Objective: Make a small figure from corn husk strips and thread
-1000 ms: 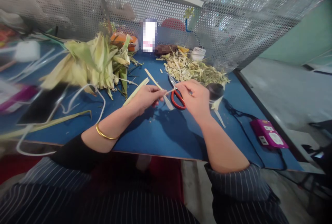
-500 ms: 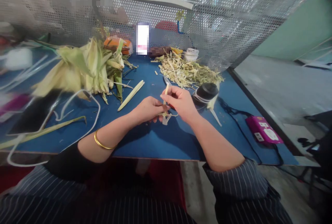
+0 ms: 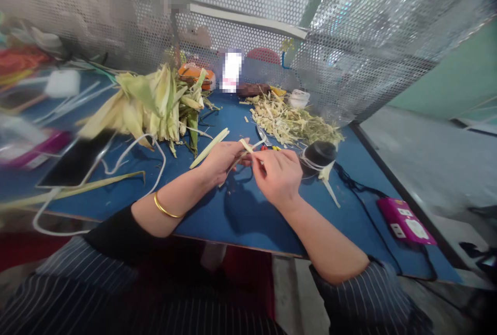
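Above the blue table, both hands meet around a pale strip of corn husk [image 3: 245, 145]. My left hand [image 3: 223, 161] is closed on the husk, its thumb stretched toward the right hand. With fingertips pinched, my right hand [image 3: 278, 175] grips the strip's other side. A thin pale end of the strip sticks up and to the right between the hands. Just beyond them lies a metal-bladed tool [image 3: 262, 133] with red and yellow on its handle, partly hidden by the right hand. A loose husk piece [image 3: 212, 147] rests beyond my left wrist.
A bundle of corn husks [image 3: 151, 99] lies at the left back, a heap of dried scraps [image 3: 287, 120] at the right back. A black cone wound with pale cord [image 3: 320, 155] stands near my right hand. There are a phone [image 3: 75, 161], white cable [image 3: 159, 143] and magenta power block [image 3: 406, 221].
My right hand has turned palm down and shifted slightly. The husk strip, upright before, now lies folded over between the hands. The whole view has shifted and tilted a little.
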The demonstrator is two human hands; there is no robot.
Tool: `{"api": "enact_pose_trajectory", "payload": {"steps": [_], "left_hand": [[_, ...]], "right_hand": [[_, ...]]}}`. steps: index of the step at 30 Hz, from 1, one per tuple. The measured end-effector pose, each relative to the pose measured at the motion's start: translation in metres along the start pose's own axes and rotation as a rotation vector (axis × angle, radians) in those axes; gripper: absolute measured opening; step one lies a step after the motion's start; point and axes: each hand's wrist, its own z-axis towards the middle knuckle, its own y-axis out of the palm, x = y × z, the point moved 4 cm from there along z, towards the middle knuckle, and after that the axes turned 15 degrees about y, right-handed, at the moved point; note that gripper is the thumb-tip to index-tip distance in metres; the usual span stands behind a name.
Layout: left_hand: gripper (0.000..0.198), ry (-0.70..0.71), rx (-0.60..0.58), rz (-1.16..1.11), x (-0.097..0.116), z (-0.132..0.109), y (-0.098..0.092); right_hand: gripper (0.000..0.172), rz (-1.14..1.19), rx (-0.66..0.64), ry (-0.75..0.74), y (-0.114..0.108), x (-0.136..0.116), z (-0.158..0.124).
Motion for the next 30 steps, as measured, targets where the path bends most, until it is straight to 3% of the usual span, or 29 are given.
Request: {"api": "enact_pose_trajectory", "payload": {"steps": [4, 7, 13, 17, 20, 25, 30], "left_hand": [[0.028, 0.054, 0.017, -0.039, 0.002, -0.001, 0.002], [0.025, 0.015, 0.043, -0.152, -0.002, 0.0, 0.002], [0.02, -0.119, 0.057, -0.364, -0.008, 0.002, 0.003], [0.021, -0.138, -0.002, -0.431, -0.008, 0.003, 0.005], [0.022, -0.142, 0.023, -0.448, -0.006, 0.003, 0.003], [0.015, -0.006, 0.1, -0.396, -0.003, 0.005, 0.0], [0.015, 0.156, 0.061, -0.303, -0.007, 0.006, 0.001]], "right_hand": [[0.006, -0.127, 0.038, -0.102, 0.001, -0.006, -0.003], [0.012, -0.172, -0.014, -0.15, 0.005, -0.007, -0.005], [0.026, -0.112, -0.226, -0.087, 0.019, -0.001, -0.008], [0.025, -0.077, -0.227, -0.092, 0.02, 0.002, -0.009], [0.023, -0.077, -0.217, -0.119, 0.018, 0.003, -0.009], [0.029, -0.044, -0.117, -0.153, 0.014, -0.002, -0.008], [0.026, -0.056, -0.209, -0.291, 0.021, -0.01, -0.012]]}}
